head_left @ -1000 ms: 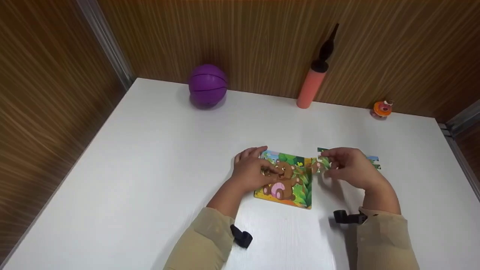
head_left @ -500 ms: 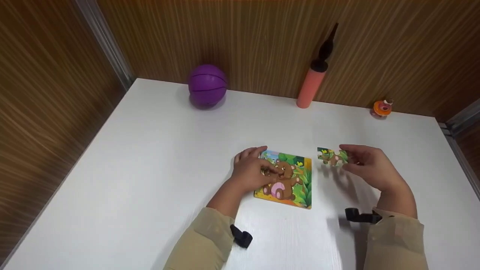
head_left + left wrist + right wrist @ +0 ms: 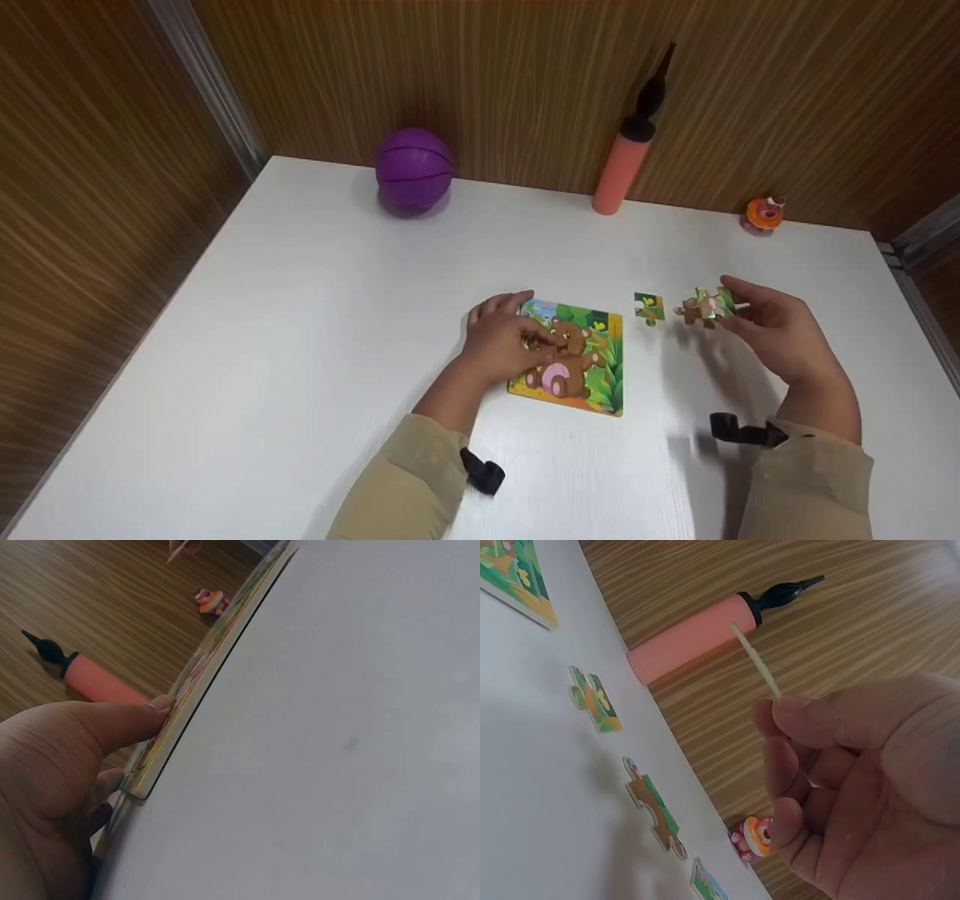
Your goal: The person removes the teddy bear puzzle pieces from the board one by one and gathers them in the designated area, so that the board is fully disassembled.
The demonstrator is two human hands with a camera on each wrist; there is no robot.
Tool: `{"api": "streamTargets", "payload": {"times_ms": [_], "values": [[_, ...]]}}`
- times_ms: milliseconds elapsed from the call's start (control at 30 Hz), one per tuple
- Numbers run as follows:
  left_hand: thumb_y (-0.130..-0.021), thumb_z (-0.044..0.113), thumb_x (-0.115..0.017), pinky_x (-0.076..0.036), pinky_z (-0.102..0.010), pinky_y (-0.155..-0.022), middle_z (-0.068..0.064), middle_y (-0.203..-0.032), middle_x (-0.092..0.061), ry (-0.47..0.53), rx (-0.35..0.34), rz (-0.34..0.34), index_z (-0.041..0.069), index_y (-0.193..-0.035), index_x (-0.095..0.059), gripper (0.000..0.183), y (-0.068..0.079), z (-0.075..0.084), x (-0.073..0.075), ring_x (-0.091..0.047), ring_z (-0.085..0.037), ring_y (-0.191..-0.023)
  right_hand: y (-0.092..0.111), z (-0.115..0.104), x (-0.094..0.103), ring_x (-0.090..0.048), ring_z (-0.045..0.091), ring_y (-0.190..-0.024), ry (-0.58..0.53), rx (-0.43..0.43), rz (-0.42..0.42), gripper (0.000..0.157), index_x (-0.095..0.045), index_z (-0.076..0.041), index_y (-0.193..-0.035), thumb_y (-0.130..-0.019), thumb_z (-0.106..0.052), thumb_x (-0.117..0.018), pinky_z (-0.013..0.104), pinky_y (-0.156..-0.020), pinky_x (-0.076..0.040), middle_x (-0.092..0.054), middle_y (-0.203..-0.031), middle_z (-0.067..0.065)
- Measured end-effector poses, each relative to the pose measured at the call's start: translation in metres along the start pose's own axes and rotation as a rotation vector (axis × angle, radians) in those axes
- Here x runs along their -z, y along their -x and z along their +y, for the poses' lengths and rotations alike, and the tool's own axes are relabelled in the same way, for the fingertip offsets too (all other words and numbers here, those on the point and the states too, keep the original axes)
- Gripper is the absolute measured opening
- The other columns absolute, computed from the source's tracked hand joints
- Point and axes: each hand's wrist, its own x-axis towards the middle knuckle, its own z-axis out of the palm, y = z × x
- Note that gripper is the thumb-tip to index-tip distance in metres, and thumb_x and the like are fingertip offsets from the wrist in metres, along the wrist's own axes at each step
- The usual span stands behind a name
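Note:
A bear-picture puzzle board (image 3: 611, 367) lies on the white table, right of centre in the head view. My left hand (image 3: 501, 345) holds it at its left side; the left wrist view shows the thumb (image 3: 135, 722) on its face and other fingers at the edge. My right hand (image 3: 776, 326) pinches a green-and-brown puzzle piece (image 3: 718, 303) between thumb and index finger, raised above the table. This puzzle piece (image 3: 756, 660) appears edge-on in the right wrist view. Beneath lies a brown puzzle piece (image 3: 654, 810); a green-orange puzzle piece (image 3: 649, 308) lies nearer the board.
A further puzzle piece (image 3: 706, 883) shows at the bottom of the right wrist view. Along the table's back stand a purple ball (image 3: 415, 169), a pink hand pump (image 3: 622, 172) with a black nozzle, and a small orange-and-pink toy (image 3: 765, 215). Wood-patterned panels (image 3: 510, 82) enclose the table.
My right hand has moved right, away from the board, carrying the pinched puzzle piece. The green-orange piece on the table has come into full view. My left hand stays on the board.

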Motion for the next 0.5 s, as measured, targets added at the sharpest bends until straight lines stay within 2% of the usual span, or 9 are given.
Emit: {"api": "streamTargets", "payload": {"times_ms": [167,300,500], "values": [[-0.092,0.042,-0.082,-0.015,-0.057,-0.121,0.002,-0.169,-0.038,0.001,0.003,-0.003,0.033,-0.111,-0.084,0.021,-0.001,-0.001,-0.001,-0.027,-0.03,-0.154,0.001,0.008,0.006,-0.061,0.002,-0.1,-0.03,-0.039,0.041,0.062,-0.042,-0.008,-0.162,-0.105,-0.01,-0.065,0.012,-0.08,-0.053,-0.056,-0.142,0.017],[-0.093,0.041,-0.081,-0.015,-0.058,-0.122,0.001,-0.169,-0.037,0.005,0.0,-0.009,0.033,-0.112,-0.084,0.021,-0.001,-0.002,-0.001,-0.026,-0.03,-0.154,0.003,0.013,0.011,-0.058,0.001,-0.103,-0.031,-0.075,0.085,0.061,-0.04,-0.009,-0.163,-0.107,-0.015,-0.063,0.008,-0.082,-0.05,-0.055,-0.143,0.015],[-0.093,0.042,-0.081,-0.015,-0.058,-0.121,0.001,-0.169,-0.037,0.005,-0.005,-0.011,0.033,-0.112,-0.084,0.021,-0.001,-0.001,-0.001,-0.026,-0.03,-0.154,0.005,0.021,0.02,-0.054,0.004,-0.111,-0.022,-0.162,0.129,0.062,-0.035,-0.013,-0.166,-0.109,-0.02,-0.06,0.006,-0.082,-0.047,-0.05,-0.153,0.021]]}}
